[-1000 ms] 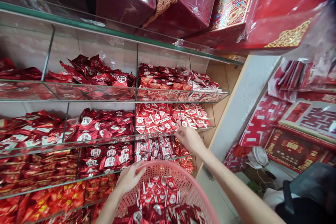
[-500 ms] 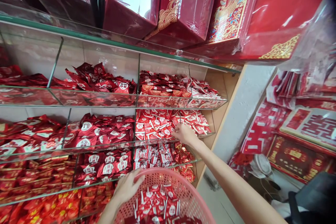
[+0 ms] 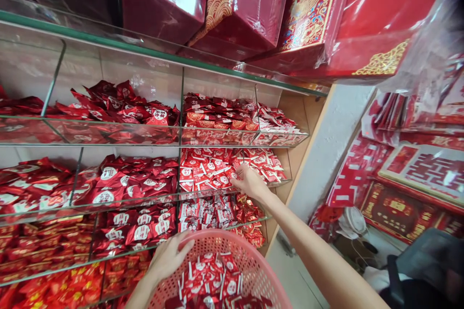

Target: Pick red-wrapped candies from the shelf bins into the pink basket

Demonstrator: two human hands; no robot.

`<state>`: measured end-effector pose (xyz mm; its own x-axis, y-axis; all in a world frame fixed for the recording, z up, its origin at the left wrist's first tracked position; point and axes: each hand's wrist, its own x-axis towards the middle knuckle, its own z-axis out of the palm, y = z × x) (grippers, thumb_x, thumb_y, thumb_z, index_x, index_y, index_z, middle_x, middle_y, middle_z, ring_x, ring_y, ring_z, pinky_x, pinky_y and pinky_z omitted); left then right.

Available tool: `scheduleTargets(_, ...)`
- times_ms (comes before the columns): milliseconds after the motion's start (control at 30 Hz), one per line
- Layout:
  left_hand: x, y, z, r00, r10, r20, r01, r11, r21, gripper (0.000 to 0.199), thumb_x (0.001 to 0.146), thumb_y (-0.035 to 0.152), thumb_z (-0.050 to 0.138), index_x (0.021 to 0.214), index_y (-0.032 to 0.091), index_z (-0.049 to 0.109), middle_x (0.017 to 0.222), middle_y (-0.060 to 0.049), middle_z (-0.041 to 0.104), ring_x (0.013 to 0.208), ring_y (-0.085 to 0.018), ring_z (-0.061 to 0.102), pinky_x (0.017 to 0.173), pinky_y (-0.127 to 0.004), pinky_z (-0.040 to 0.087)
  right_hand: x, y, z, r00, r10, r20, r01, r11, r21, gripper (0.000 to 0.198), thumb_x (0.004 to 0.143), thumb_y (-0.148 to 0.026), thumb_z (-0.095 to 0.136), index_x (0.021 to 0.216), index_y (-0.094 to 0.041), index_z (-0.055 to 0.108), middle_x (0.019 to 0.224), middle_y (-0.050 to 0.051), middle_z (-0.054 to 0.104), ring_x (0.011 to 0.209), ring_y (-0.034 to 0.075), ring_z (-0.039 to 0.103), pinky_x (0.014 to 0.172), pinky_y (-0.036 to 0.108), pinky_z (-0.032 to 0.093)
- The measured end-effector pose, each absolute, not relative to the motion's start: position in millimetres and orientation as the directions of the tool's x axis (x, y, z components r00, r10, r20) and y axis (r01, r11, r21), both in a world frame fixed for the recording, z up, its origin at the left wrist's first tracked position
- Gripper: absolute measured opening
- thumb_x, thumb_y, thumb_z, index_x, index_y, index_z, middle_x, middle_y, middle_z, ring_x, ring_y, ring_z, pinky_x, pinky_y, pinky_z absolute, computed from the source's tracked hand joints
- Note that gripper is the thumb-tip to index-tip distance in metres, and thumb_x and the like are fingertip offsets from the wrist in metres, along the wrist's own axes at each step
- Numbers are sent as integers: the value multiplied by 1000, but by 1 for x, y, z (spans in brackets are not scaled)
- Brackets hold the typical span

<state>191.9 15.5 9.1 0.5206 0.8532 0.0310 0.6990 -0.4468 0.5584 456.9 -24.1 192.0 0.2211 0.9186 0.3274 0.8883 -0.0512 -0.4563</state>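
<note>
My left hand [image 3: 169, 257] grips the left rim of a pink perforated plastic basket [image 3: 266, 270], fingers over the edge. Inside the basket lie small red-and-white wrapped candies [image 3: 208, 273], with darker red packets lower down. My right hand [image 3: 251, 183] reaches into a glass compartment on the shelf. Its fingers are curled together at the front of the red-and-white wrapped candies [image 3: 205, 171] there. Whatever sits between those fingertips is too small and hidden to make out.
Glass dividers and front lips split the shelves [image 3: 108, 144] into compartments of red packets [image 3: 108, 183]. Large red gift boxes [image 3: 250, 9] stand on the top glass shelf, close overhead. A wooden side panel [image 3: 302, 111] ends the rack. Red decorations [image 3: 424, 174] hang to the right.
The view has shifted slightly, so the shelves and basket sit a little further left. My right hand stays at the same candy compartment, and my left hand stays on the basket rim.
</note>
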Motion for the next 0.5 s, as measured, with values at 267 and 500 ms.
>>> scheduleTargets(267, 194, 12, 14, 525, 850, 41, 704, -462, 539, 59, 80, 62, 28, 123, 26, 49, 125, 0, 51, 113, -20, 48, 96, -32, 34, 432, -89, 174, -88, 904, 418, 948, 206, -245, 50, 80, -37, 48, 126, -24, 35, 118, 7, 51, 87, 19, 58, 72, 28, 43)
scheduleTargets(500, 195, 9, 16, 525, 851, 25, 717, -458, 526, 57, 80, 60, 30, 125, 30, 46, 126, 0, 49, 112, -21, 48, 95, -32, 34, 424, -109, 100, -244, 969, 32, 949, 245, -200, 54, 79, -37, 49, 129, -24, 34, 116, 9, 54, 102, 23, 53, 82, 32, 40)
